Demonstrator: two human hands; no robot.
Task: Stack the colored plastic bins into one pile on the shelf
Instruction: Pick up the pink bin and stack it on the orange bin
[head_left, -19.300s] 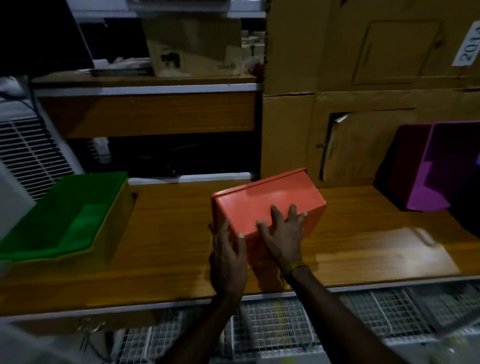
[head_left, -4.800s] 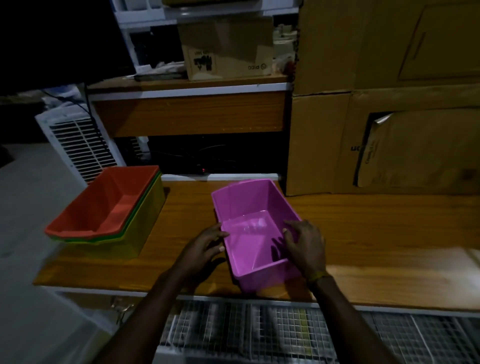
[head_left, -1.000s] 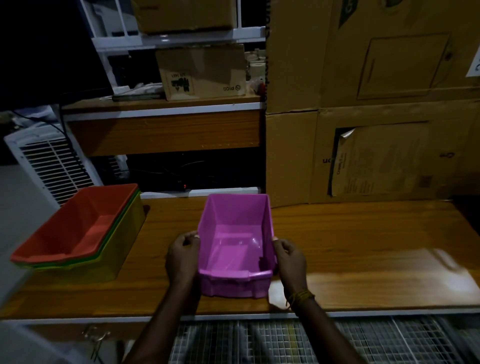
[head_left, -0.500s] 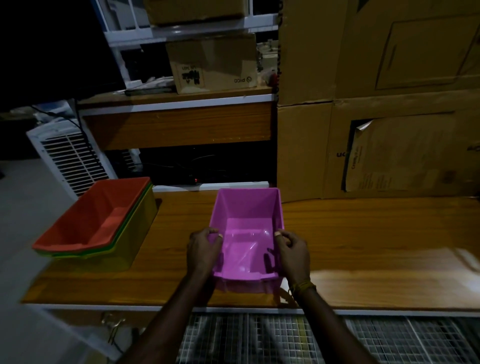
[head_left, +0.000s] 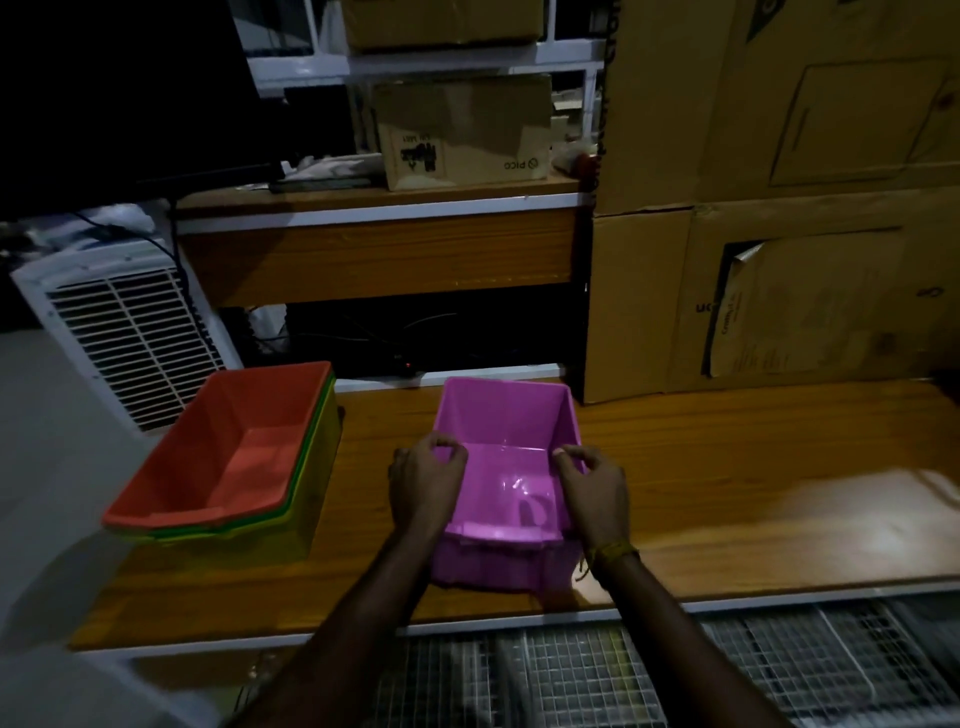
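A purple plastic bin (head_left: 506, 421) sits open side up near the front middle of the wooden shelf (head_left: 727, 467). My left hand (head_left: 423, 480) grips its left rim and my right hand (head_left: 595, 491) grips its right rim, fingers curled over the edges. At the shelf's left end stands a pile of nested bins: an orange bin (head_left: 244, 447) on top, a green bin rim (head_left: 317, 441) under it, and a yellow bin (head_left: 306, 499) at the bottom.
Large cardboard boxes (head_left: 779, 234) stand against the back right of the shelf. A white fan grille (head_left: 130, 332) stands left behind the pile. A higher wooden shelf (head_left: 379, 249) carries a small carton (head_left: 462, 135). Wire mesh (head_left: 623, 670) lies below the front edge.
Both hands keep their hold on the purple bin's rims; the bin has shifted slightly and the view has moved closer. The nested pile has not moved.
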